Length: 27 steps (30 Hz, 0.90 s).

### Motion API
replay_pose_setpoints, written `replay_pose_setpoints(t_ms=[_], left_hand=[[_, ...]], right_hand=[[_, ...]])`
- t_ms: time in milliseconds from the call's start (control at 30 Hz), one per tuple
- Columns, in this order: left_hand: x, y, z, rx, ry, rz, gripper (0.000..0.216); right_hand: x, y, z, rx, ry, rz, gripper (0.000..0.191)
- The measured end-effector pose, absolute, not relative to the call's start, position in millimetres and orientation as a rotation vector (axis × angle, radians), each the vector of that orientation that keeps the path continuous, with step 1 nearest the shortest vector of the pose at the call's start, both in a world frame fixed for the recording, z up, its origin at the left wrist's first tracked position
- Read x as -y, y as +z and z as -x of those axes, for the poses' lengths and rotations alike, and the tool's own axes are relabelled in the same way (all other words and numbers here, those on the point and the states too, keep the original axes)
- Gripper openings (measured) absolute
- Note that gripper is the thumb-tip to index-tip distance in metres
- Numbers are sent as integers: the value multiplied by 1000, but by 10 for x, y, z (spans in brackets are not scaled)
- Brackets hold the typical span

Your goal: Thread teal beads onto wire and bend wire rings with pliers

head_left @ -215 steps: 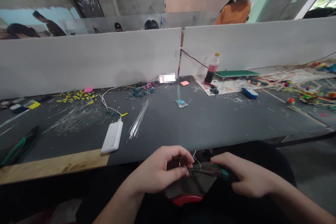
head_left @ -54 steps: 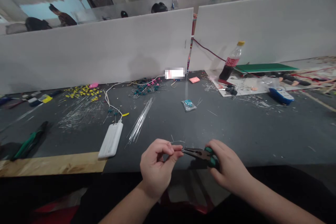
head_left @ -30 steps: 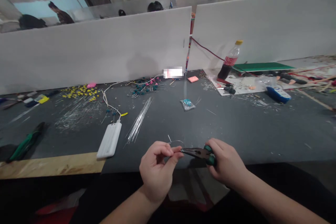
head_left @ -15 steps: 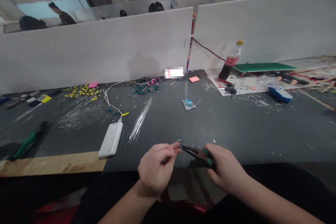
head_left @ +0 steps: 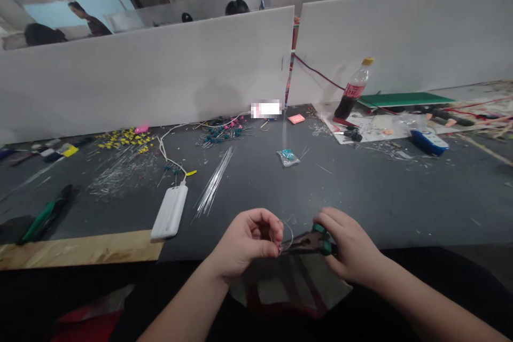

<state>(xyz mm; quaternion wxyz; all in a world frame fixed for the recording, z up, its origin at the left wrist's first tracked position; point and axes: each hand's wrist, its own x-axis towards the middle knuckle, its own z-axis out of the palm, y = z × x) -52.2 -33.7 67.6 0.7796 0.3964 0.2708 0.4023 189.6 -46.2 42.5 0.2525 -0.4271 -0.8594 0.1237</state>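
My left hand (head_left: 256,235) pinches a thin wire (head_left: 291,232) between thumb and fingers, and the wire curves out in an arc to the right. My right hand (head_left: 350,243) grips needle-nose pliers (head_left: 308,243) by their green handles. The pliers' narrow tips reach the fingertips of my left hand; whether they are clamped on the wire is hidden there. A bundle of straight silvery wires (head_left: 215,181) lies on the dark table beyond my left hand. Farther back rests a small clear packet with blue contents (head_left: 287,157).
A white power bank (head_left: 169,212) with a cable and green-handled pliers (head_left: 46,214) lie at left. Behind are yellow-tipped wires (head_left: 124,140) and teal pieces (head_left: 222,133). A cola bottle (head_left: 352,91) stands back right near a blue-and-white object (head_left: 428,142). A white partition (head_left: 160,77) borders the table.
My left hand has turned and its fingers have curled, the pinch moving slightly right and down. The wire now shows as a curved arc. The pliers have swung to lie more level.
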Motion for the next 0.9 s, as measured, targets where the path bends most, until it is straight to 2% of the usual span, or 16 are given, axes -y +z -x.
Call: replay_pose_setpoints(t_ms=[533, 900], left_hand=[[356, 681, 534, -587, 644, -820, 31], [370, 700, 530, -590, 638, -809, 33]], right_hand=[[434, 472, -1966, 2436, 244, 1079, 20], [440, 470, -1920, 2415, 479, 1006, 13]])
